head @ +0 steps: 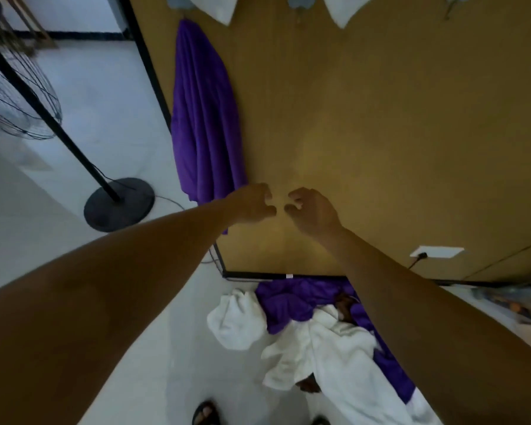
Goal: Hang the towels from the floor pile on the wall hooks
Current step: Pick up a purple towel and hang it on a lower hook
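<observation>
A pile of white towels (325, 348) and purple towels (292, 299) lies on the floor against the wooden wall. One purple towel (204, 118) hangs from a hook at the wall's left edge. Corners of two white towels (224, 7) (344, 9) hang at the top, beside a bare hook (451, 4). My left hand (252, 204) and my right hand (310, 210) are held out side by side in front of the wall, fingers curled and apart, with nothing in them. They hover well above the pile.
A standing fan (13, 87) with a round black base (118, 204) is on the white floor to the left. A wall socket with a plug (436, 251) sits low on the right. My sandalled foot (206, 414) shows at the bottom edge.
</observation>
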`<state>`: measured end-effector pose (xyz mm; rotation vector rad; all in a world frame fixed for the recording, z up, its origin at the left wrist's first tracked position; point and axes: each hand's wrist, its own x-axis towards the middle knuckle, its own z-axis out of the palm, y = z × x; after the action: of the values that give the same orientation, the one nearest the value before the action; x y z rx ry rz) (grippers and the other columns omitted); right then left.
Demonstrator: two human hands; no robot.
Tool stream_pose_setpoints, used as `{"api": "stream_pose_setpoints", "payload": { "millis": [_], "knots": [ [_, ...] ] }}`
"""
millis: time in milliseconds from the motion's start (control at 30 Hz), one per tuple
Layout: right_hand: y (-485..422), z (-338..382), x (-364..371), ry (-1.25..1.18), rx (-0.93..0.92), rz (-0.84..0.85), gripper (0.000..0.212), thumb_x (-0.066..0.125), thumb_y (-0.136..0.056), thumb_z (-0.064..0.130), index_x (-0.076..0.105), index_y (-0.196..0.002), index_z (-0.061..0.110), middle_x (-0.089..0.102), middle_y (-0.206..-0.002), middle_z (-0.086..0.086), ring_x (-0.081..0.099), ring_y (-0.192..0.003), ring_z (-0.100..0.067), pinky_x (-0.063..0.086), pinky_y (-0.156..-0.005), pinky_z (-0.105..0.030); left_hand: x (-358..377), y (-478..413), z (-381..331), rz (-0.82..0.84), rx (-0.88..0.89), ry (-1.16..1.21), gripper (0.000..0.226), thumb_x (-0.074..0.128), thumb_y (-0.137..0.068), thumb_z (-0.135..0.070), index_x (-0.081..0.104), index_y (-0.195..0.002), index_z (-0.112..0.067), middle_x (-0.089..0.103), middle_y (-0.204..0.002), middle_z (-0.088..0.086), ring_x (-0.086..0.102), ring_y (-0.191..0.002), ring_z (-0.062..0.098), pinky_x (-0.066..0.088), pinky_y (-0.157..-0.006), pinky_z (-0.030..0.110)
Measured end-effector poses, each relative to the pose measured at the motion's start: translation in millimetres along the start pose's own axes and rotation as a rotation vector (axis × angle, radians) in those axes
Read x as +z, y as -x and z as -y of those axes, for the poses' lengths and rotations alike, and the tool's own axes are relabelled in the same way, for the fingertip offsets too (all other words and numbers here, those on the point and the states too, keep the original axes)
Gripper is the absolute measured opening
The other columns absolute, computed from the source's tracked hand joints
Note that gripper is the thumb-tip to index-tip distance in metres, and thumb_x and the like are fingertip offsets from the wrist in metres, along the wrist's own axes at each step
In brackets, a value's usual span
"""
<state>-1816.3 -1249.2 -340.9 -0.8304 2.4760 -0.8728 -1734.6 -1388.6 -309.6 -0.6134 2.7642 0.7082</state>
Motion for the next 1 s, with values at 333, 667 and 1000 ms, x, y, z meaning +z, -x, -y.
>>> {"api": "stream_pose_setpoints", "payload": {
  "millis": [333, 667, 1000],
  "knots": [
    [10.7, -120.9, 25.7, 0.119, 0.131, 0.203, 0.047, 0.058, -0.090, 0.030, 0.052, -0.133, 0.012, 0.057, -0.132, -0.013, 0.054, -0.121, -0.028, 0.044, -0.102, -0.038, 123.6, -27.5, -11.8, 0.156, -0.098, 0.065, 0.051, 0.060, -0.087, -0.036, 0.048, -0.131, -0.014, 0.052, -0.134, 0.005, 0.051, -0.119, 0.022, 0.042, -0.097, 0.033],
    [-43.5, -249.0, 155.7, 0.128, 0.234, 0.284, 0.038, 0.054, -0.088, 0.026, 0.056, -0.124, 0.015, 0.059, -0.129, -0.010, 0.052, -0.122, -0.028, 0.042, -0.100, -0.036, 289.0, -114.6, 64.4, 0.245, -0.168, 0.070, 0.051, 0.061, -0.083, -0.036, 0.050, -0.127, -0.013, 0.052, -0.130, 0.010, 0.052, -0.115, 0.028, 0.044, -0.088, 0.032],
    [-87.0, -430.2, 357.6, 0.199, 0.277, 0.433, 0.054, 0.052, -0.091, 0.030, 0.039, -0.142, 0.016, 0.043, -0.146, -0.010, 0.041, -0.134, -0.030, 0.037, -0.105, -0.041, 509.9, -191.1, 169.2, 0.242, -0.269, 0.064, 0.046, 0.061, -0.083, -0.035, 0.054, -0.124, -0.014, 0.055, -0.126, 0.011, 0.055, -0.111, 0.030, 0.045, -0.083, 0.034]
  ]
}}
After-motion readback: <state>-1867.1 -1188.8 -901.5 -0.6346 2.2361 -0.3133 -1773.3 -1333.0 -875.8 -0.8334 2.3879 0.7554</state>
